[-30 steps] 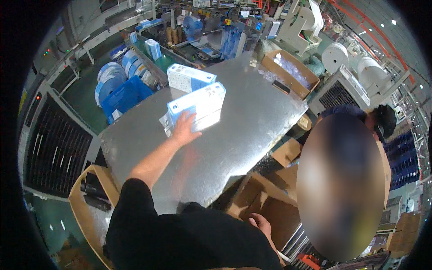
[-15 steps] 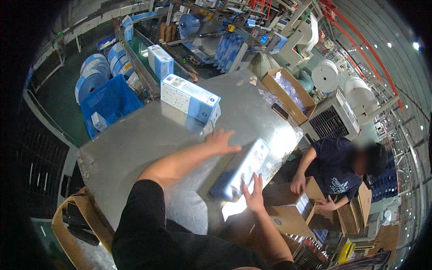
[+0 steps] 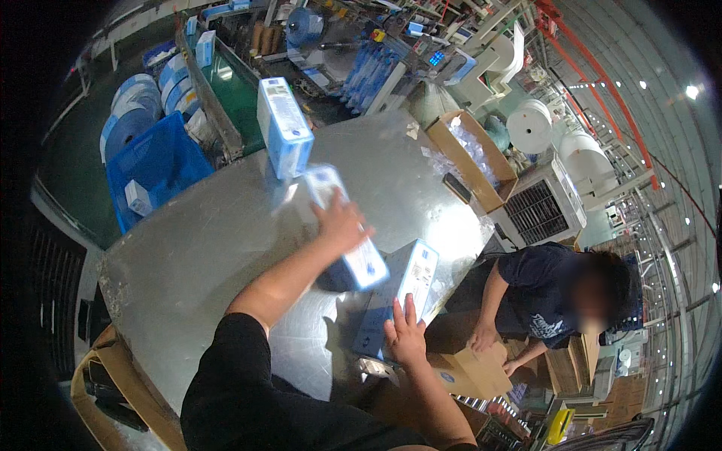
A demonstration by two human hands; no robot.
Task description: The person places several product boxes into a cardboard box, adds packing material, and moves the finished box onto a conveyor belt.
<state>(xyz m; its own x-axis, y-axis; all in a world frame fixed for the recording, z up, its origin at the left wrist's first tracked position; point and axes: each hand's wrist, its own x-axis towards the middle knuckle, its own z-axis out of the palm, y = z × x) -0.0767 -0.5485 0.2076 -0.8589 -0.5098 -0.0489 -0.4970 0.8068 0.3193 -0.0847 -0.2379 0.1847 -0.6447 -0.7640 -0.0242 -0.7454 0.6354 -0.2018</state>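
My left hand is over a slim white and blue carton, gripping it across the middle; the carton is slightly blurred and slants over the metal table. My right hand lies with outstretched fingers on the near end of a second white and blue carton, which rests at the table's right side. Just beyond the carton under my left hand, a third carton stands at the table's far edge, by the end of the conveyor.
Another carton stands farther up the green conveyor. A blue crate stands left of it. An open cardboard box of clear plastic pieces and a dark phone lie at the far right. A co-worker handles a cardboard box on my right.
My left hand has moved onto a carton, which has come away from the conveyor end toward me. The carton behind has advanced to the table edge. The co-worker's box has shifted.
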